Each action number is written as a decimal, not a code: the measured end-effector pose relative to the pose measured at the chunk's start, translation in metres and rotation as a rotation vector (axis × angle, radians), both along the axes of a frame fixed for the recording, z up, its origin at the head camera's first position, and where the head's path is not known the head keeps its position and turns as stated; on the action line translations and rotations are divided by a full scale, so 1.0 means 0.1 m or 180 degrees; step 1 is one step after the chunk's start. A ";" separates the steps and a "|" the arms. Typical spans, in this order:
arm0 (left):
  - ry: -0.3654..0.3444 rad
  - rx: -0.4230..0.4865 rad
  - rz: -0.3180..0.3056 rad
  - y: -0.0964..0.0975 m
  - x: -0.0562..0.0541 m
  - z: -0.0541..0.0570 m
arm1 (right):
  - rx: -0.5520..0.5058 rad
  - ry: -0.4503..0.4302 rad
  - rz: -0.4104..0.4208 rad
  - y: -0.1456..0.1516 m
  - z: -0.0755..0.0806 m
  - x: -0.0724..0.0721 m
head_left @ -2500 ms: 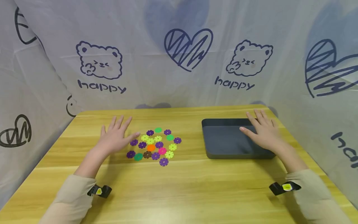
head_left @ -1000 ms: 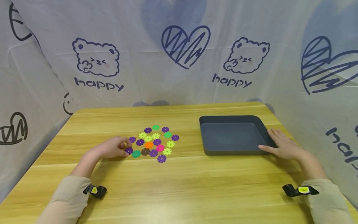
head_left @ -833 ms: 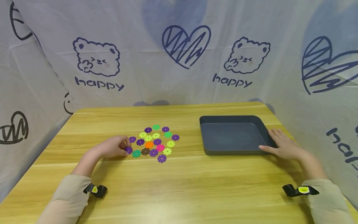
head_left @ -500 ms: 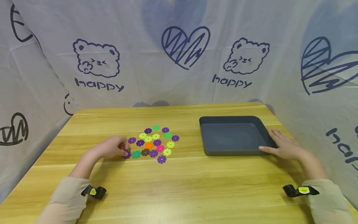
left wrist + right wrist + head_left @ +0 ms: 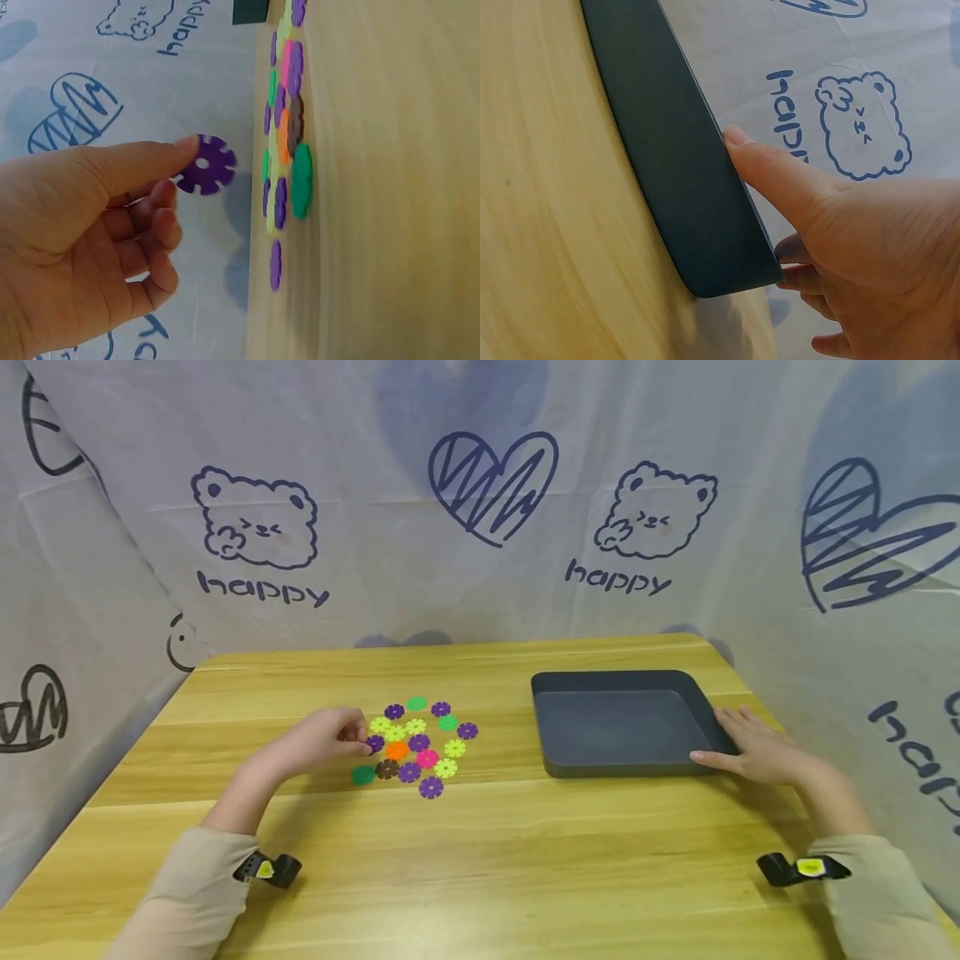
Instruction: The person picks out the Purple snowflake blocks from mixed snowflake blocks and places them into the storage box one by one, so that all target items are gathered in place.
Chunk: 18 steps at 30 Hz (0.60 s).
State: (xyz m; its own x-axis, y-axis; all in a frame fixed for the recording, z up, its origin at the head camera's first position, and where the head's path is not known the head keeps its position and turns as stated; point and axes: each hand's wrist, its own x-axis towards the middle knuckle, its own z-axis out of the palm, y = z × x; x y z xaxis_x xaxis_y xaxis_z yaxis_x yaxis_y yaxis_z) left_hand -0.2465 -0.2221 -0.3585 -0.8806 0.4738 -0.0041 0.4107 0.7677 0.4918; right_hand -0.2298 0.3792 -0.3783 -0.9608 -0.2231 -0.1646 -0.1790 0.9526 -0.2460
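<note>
- Purple disc (image 5: 217,177) is hanging above the counter (image 5: 480,860); the left hand's grip (image 5: 97,225) is pinching its edge.
- That small hold is risking a slip onto loose discs (image 5: 408,772) lying near.
- Tray (image 5: 611,727) is showing its bare floor; the right hand (image 5: 761,752) is resting spread against it, and uneven pressure could be shifting it.

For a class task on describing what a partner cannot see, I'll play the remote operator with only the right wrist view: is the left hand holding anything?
Observer: Yes, the left hand pinches a flat, round, notched purple disc, plastic by its look.
Operator: Are there others like it?
Observer: Yes, colourful flat notched discs lie on the yellowish wooden table, left of the dark grey, rectangular, plastic-looking tray.
Operator: Any orange ones?
Observer: One round, notched orange disc lies among them.
</note>
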 end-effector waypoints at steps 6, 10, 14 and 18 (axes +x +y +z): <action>0.0384 -0.0037 0.0020 0.24 -0.08 0.05 | -0.0043 -0.0037 -0.0016 -0.01 0.01 0.00; 0.0686 -0.0098 -0.0014 0.43 -0.12 0.07 | -0.0050 -0.0038 -0.0027 0.00 0.01 0.00; 0.1033 -0.0104 -0.0110 0.63 -0.15 0.12 | -0.0073 -0.0029 -0.0015 0.00 0.00 0.00; 0.1338 -0.0103 -0.0246 0.81 -0.18 0.16 | -0.0113 -0.0022 0.0011 -0.01 0.00 -0.01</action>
State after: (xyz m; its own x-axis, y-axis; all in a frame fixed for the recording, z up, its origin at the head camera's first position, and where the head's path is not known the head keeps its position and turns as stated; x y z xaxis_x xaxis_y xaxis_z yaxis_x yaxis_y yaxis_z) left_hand -0.2647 -0.1408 -0.3429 -0.7708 0.5440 0.3315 0.6272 0.7391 0.2455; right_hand -0.2305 0.3783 -0.3783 -0.9589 -0.2322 -0.1631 -0.1804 0.9426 -0.2808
